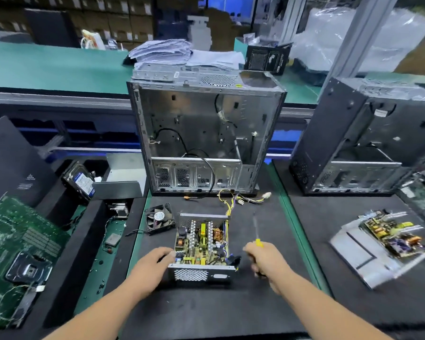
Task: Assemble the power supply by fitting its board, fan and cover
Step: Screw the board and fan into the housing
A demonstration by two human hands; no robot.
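Note:
The open power supply case (199,274) sits on the black mat in front of me, its yellow board (201,241) lying inside with coils and heat sinks showing. My left hand (152,268) rests against the case's left near corner. My right hand (265,260) grips a yellow-handled screwdriver (257,231), its shaft pointing away from me, just right of the case. A black fan (160,218) lies loose on the mat left of the case, its lead trailing. A grey metal cover (123,177) stands at the back left.
An open computer chassis (206,136) stands behind the power supply, its coloured cable bundle (241,200) on the mat. A second chassis (368,141) and another board on a sheet (390,239) are to the right. A green motherboard (17,244) and a hard drive (80,182) lie left.

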